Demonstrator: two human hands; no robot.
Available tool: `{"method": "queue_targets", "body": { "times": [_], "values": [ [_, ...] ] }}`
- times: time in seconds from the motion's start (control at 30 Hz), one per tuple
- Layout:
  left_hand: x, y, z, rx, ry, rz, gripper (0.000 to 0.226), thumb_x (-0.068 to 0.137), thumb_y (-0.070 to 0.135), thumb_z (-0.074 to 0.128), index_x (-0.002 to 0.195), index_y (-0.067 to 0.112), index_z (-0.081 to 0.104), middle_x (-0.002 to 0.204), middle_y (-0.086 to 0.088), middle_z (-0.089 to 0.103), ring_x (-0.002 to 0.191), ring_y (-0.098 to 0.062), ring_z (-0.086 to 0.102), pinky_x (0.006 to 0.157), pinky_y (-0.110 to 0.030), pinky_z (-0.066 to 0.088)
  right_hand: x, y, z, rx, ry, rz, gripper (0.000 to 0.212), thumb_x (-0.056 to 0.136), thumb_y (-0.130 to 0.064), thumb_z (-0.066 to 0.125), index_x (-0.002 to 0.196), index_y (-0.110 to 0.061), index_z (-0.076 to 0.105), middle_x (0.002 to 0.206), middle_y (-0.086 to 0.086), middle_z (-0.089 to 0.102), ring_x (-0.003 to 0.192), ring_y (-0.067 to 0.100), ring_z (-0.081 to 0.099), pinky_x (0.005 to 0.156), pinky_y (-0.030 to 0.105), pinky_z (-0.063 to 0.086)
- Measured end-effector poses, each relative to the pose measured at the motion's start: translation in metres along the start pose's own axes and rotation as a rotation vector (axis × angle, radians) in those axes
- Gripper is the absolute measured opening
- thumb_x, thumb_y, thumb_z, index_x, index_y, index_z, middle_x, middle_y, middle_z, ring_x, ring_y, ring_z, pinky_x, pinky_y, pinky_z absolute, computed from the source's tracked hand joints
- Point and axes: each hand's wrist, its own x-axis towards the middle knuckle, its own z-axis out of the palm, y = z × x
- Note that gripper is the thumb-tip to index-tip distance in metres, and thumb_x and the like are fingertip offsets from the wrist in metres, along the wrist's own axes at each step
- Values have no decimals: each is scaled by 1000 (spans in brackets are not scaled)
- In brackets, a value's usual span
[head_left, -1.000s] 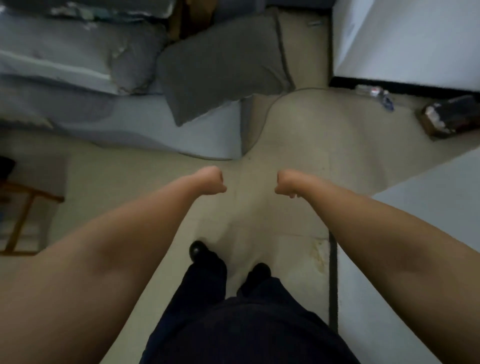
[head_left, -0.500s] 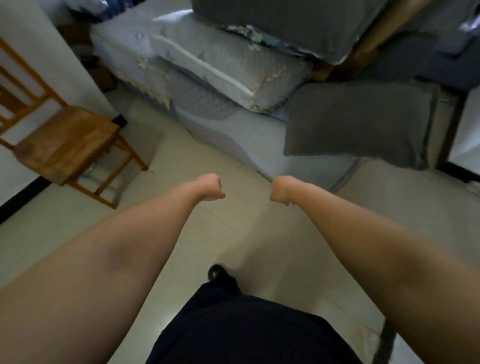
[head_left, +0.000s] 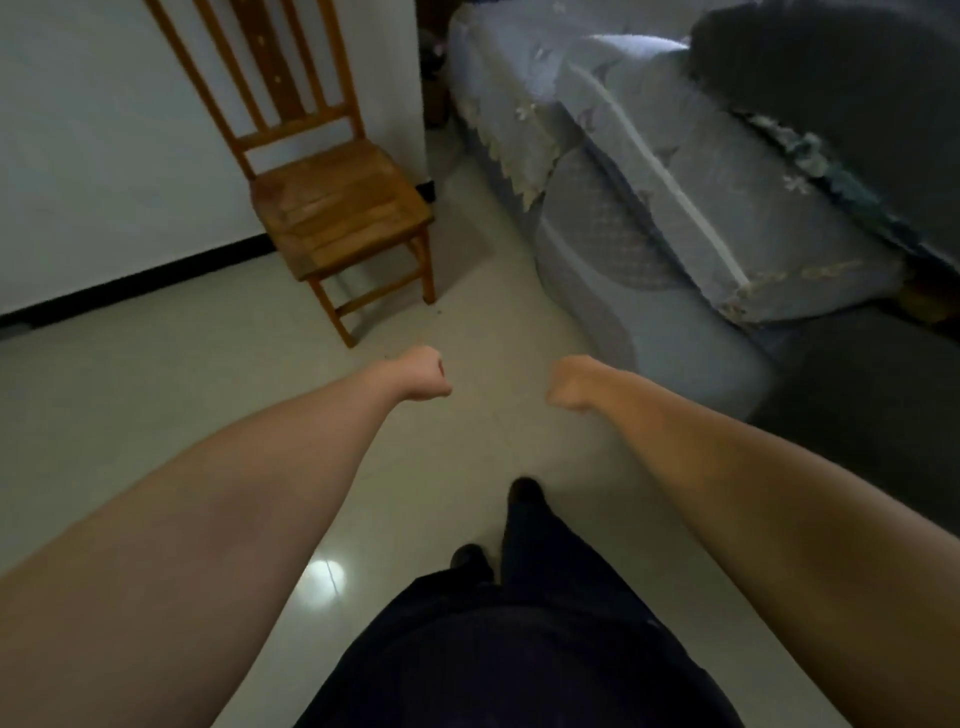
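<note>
Both my arms stretch out in front of me over a pale tiled floor (head_left: 156, 395). My left hand (head_left: 423, 373) is curled into a fist and holds nothing. My right hand (head_left: 571, 383) is also balled up with nothing in it. The two fists hang side by side, a short gap apart, above the floor. My dark trousers and black shoes (head_left: 524, 493) show below them.
A wooden chair (head_left: 337, 208) stands against the white wall (head_left: 78, 156) ahead on the left. A sofa with grey-blue covers (head_left: 649, 197) runs along the right, with a dark cushion (head_left: 831, 78) on top. Open floor lies between chair and sofa.
The view has swung left: the chair now stands straight ahead and the sofa has shifted to the right. Both fists stay curled and keep the same spacing.
</note>
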Motion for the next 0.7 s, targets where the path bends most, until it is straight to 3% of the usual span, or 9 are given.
{"method": "queue_targets", "body": {
  "times": [0.07, 0.13, 0.2, 0.23, 0.37, 0.53, 0.63, 0.7],
  "values": [
    [9, -38, -17, -68, 13, -91, 20, 92, 20, 56, 103, 5, 64, 86, -11, 60, 74, -22, 56, 66, -27, 43, 34, -37, -19, -83, 10, -82, 32, 93, -17, 51, 119, -1, 61, 120, 16, 62, 112, 33, 60, 82, 31, 45],
    [12, -50, -24, -104, 11, -125, 23, 92, 21, 55, 104, 3, 64, 74, -8, 58, 62, -17, 53, 53, -25, 41, 45, -49, -28, -127, -23, -112, 26, 94, -18, 50, 103, 2, 63, 105, 18, 62, 86, 31, 64, 67, 27, 45],
    [21, -71, -44, -145, 37, -178, 26, 93, 23, 54, 106, 3, 65, 76, -9, 59, 62, -18, 53, 48, -24, 38, 68, -79, -47, -210, -48, -153, 33, 96, -20, 43, 101, 8, 61, 90, 16, 56, 57, 23, 53, 50, 25, 40],
    [26, -79, -53, -157, 46, -195, 28, 93, 24, 54, 107, 3, 65, 80, -10, 59, 66, -20, 54, 49, -24, 37, 79, -92, -57, -243, -56, -175, 35, 97, -20, 42, 106, 9, 61, 84, 14, 54, 53, 21, 49, 47, 25, 37],
    [55, -118, -104, -273, 110, -287, 27, 93, 24, 54, 105, 3, 65, 87, -11, 58, 73, -23, 54, 55, -27, 38, 128, -158, -112, -356, -45, -302, 24, 97, -18, 40, 97, -1, 57, 83, 13, 55, 54, 20, 49, 46, 26, 37],
    [81, -152, -153, -388, 248, -388, 22, 93, 19, 55, 105, 4, 66, 106, -16, 64, 88, -23, 55, 75, -30, 42, 171, -234, -163, -467, -64, -411, 20, 95, -14, 41, 82, -3, 53, 88, 14, 59, 63, 22, 54, 51, 27, 41],
    [87, -177, -170, -462, 342, -479, 29, 93, 21, 55, 114, 2, 63, 120, -16, 62, 104, -27, 58, 89, -34, 45, 189, -281, -182, -538, -75, -521, 13, 95, -14, 44, 90, -7, 53, 88, 12, 59, 67, 21, 56, 58, 28, 46],
    [83, -202, -174, -521, 383, -560, 30, 93, 21, 56, 116, 3, 62, 122, -16, 62, 114, -30, 57, 94, -35, 44, 194, -319, -185, -601, -102, -577, 17, 98, -15, 41, 89, -8, 54, 78, 7, 53, 61, 17, 49, 51, 24, 42]
  ]
}}
